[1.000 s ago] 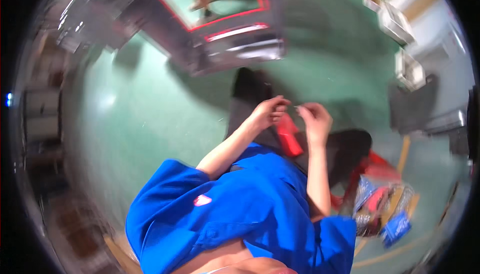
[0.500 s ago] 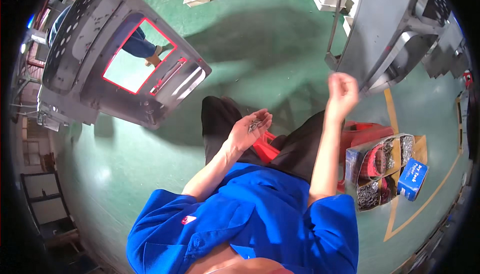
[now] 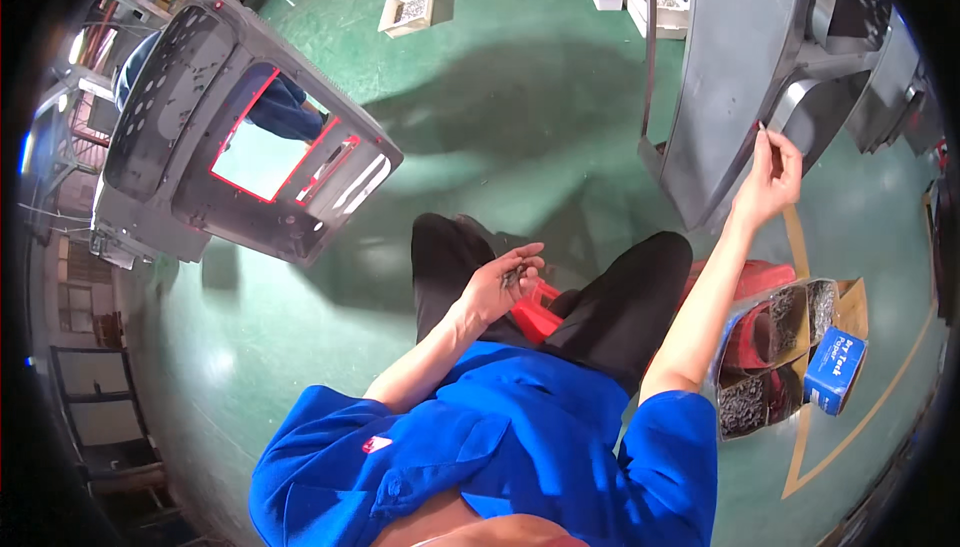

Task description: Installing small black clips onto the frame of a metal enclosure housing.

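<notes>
My left hand is cupped palm-up above my lap, its fingers curled round a small pile of dark metal fasteners; their exact kind is too small to tell. Out to the right, my right hand pinches thumb and forefinger together. A tiny slim fastener sticks up from those fingertips, at the edge of a large grey housing panel. Whether it touches the panel I cannot tell. This panel stands upright at the right, with a tall cut-out on its left side.
A second grey housing with red-edged openings stands at the left; a person's leg shows through it. Right of my red stool are a divided box of fasteners and a blue carton. Trays lie far off.
My right hand has moved right to the panel's edge, and a small fastener now shows at its fingertips. The left hand has curled more and dropped slightly. The whole view has shifted a little.
</notes>
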Available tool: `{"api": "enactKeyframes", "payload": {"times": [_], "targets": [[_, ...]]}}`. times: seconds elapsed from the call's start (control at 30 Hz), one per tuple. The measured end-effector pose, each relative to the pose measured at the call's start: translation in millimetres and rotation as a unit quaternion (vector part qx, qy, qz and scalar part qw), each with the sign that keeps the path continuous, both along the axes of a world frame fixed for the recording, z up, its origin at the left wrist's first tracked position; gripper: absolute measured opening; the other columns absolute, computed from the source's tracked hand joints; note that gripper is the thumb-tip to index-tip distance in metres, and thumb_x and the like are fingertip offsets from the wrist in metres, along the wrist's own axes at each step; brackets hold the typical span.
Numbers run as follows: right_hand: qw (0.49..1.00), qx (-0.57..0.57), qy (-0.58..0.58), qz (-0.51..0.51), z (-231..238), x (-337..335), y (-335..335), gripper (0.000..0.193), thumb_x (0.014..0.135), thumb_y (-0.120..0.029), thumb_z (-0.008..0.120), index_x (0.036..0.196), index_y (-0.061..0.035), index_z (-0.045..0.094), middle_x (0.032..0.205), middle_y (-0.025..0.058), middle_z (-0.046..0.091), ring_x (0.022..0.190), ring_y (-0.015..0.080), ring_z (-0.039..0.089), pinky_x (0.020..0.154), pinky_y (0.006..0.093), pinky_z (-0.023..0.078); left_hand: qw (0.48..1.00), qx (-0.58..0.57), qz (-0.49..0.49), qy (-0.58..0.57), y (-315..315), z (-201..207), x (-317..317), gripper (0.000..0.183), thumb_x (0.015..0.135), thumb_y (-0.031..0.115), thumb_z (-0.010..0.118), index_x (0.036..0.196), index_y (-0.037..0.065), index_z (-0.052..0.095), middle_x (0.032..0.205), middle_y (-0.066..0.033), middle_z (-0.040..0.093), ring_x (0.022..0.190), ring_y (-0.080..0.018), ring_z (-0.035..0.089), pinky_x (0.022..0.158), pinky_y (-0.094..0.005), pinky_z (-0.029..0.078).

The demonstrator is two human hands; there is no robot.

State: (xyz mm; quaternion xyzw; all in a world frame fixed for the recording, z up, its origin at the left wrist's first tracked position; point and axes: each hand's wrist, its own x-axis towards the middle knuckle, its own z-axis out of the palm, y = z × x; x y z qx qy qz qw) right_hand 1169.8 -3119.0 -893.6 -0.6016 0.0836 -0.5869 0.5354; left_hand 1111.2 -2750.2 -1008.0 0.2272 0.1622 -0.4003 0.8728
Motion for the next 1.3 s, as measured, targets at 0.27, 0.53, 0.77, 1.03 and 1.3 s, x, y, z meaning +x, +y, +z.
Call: {"api": "enactKeyframes", "payload": {"times": [0.27, 0.53, 0.77, 1.03, 1.3], "targets": [[0.997, -0.072, -0.006, 0.024, -3.4, -12.3, 1.0, 0.01, 0.081, 0.004, 0.066, 0.09, 0.0006, 0.063, 0.092, 0.0035, 0.061, 0.08, 0.0085, 0.055, 0.074, 0.0226, 0.045, 1.0, 0.0, 0.003, -0.017, -14.4, 10.7, -8.9, 0.039, 0.096, 0.01, 0.036, 0.131, -0.007, 0.04, 0.097, -0.0142, 0.058, 0.078, -0.0172, 0.054, 0.065, -0.0267, 0.045], [0.994, -0.082, -0.018, 0.064, -6.6, -16.2, 8.9, 0.015, 0.078, 0.008, 0.067, 0.091, 0.002, 0.063, 0.093, 0.0057, 0.058, 0.076, 0.0091, 0.053, 0.069, 0.021, 0.045, 0.99, 0.12, 0.001, -0.07, -18.5, 15.7, -16.6, 0.029, 0.1, 0.015, 0.037, 0.118, -0.005, 0.045, 0.089, -0.0111, 0.06, 0.064, -0.0115, 0.047, 0.052, -0.022, 0.037], [0.963, -0.254, 0.057, -0.075, 11.8, -20.0, 24.0, 0.017, 0.074, 0.001, 0.075, 0.089, 0.0, 0.068, 0.085, 0.0064, 0.064, 0.078, 0.0156, 0.06, 0.068, 0.0268, 0.048, 0.992, 0.07, -0.005, -0.106, -9.5, -4.7, -13.1, 0.026, 0.1, 0.02, 0.042, 0.108, -0.002, 0.054, 0.082, -0.0058, 0.057, 0.057, -0.0073, 0.042, 0.047, -0.0213, 0.032], [0.939, -0.312, 0.064, -0.131, 47.1, -43.1, 75.9, 0.019, 0.068, -0.005, 0.078, 0.085, -0.0068, 0.071, 0.088, 0.0067, 0.065, 0.078, 0.0225, 0.061, 0.075, 0.0336, 0.047, 0.977, 0.104, -0.045, -0.183, -36.3, 58.7, -5.1, 0.025, 0.1, 0.019, 0.041, 0.116, 0.003, 0.053, 0.07, 0.0036, 0.043, 0.053, -0.0038, 0.03, 0.045, -0.019, 0.024], [0.79, -0.058, 0.345, 0.502, 7.0, -67.1, 147.5, 0.015, 0.073, -0.005, 0.073, 0.085, 0.0, 0.066, 0.074, 0.0059, 0.065, 0.07, 0.0129, 0.06, 0.066, 0.027, 0.046, 0.926, 0.117, -0.042, -0.357, -53.1, 96.4, 11.1, 0.032, 0.098, 0.023, 0.049, 0.125, 0.008, 0.046, 0.073, 0.0083, 0.044, 0.053, 0.001, 0.03, 0.047, -0.0161, 0.02]]}}
